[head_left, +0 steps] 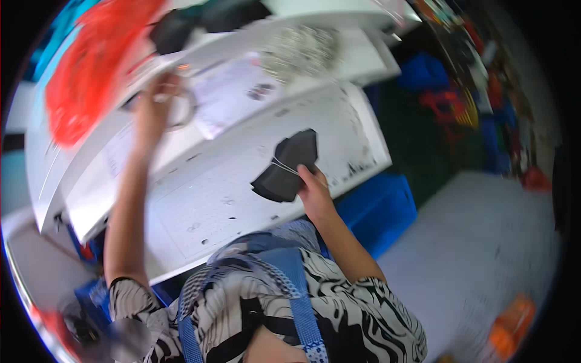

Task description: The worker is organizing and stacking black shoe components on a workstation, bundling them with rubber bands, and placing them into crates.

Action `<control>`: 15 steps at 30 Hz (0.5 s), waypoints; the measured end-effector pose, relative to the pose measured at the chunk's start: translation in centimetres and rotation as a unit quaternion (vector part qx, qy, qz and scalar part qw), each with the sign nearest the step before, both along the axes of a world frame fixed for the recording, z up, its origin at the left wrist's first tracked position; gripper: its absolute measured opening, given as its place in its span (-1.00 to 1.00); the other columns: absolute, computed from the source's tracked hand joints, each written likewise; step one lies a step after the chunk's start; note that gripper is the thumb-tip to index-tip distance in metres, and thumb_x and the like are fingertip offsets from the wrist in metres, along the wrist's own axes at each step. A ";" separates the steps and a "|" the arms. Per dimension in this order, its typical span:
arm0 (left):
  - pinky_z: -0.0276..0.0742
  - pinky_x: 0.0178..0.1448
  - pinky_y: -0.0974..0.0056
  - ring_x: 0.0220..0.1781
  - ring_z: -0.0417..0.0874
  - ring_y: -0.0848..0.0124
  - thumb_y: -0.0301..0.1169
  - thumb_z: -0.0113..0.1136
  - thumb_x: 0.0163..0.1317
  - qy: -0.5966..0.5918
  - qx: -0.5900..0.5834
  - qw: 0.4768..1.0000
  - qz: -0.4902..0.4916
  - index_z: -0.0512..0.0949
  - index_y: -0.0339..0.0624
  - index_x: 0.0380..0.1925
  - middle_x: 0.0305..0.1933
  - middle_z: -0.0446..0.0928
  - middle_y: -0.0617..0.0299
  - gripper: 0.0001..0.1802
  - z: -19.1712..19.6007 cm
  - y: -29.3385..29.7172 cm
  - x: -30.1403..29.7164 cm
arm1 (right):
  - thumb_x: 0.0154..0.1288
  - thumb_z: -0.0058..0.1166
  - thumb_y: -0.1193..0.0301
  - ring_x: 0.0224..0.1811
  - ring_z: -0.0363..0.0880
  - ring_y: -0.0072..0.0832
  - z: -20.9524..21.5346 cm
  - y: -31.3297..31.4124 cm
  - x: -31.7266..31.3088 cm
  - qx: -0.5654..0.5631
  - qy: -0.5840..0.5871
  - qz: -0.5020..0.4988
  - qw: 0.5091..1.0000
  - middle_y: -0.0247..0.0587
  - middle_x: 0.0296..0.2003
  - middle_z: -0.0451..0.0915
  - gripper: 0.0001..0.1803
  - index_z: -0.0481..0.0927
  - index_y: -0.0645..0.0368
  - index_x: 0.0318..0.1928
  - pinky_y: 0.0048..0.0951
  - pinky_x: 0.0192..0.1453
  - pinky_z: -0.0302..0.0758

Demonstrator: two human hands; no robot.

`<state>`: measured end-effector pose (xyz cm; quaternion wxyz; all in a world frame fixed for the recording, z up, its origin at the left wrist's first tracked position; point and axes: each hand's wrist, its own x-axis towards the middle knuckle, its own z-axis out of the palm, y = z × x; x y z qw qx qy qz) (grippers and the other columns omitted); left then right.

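Observation:
My right hand (315,189) is closed on the near edge of a bundle of black flat pieces (283,172). A thin pale band runs round the bundle's middle, and its ends fan out above the white tray table (200,209). My left hand (158,97) reaches to the far left, over the raised white shelf. Motion smears its fingers, so what they hold, if anything, is unclear. Close beside it lies a pale ring-shaped thing (181,112), partly covered by the hand. Right of that is a white paper sheet (227,94) with a small dark patch.
A heap of clear, shiny strands (301,51) sits on the shelf. Red plastic bags (91,78) fill the far left, with black pieces (209,21) behind the shelf. A blue crate (381,212) stands right of the table. Small dark scraps dot the tray.

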<state>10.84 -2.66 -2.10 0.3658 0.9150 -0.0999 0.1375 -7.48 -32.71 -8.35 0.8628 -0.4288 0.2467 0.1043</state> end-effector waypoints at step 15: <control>0.44 -0.09 0.44 -0.13 0.55 0.53 -0.23 0.03 0.31 0.359 0.099 0.924 0.083 0.45 -0.06 0.19 -0.04 0.56 0.28 -0.55 -13.1 31.1 38.3 | 0.05 0.27 -0.05 -0.12 0.55 -0.27 -19.2 -24.8 -12.9 -0.207 0.319 -0.402 0.833 -0.10 -0.10 0.53 -0.30 0.42 0.22 0.01 -0.18 -0.28 0.60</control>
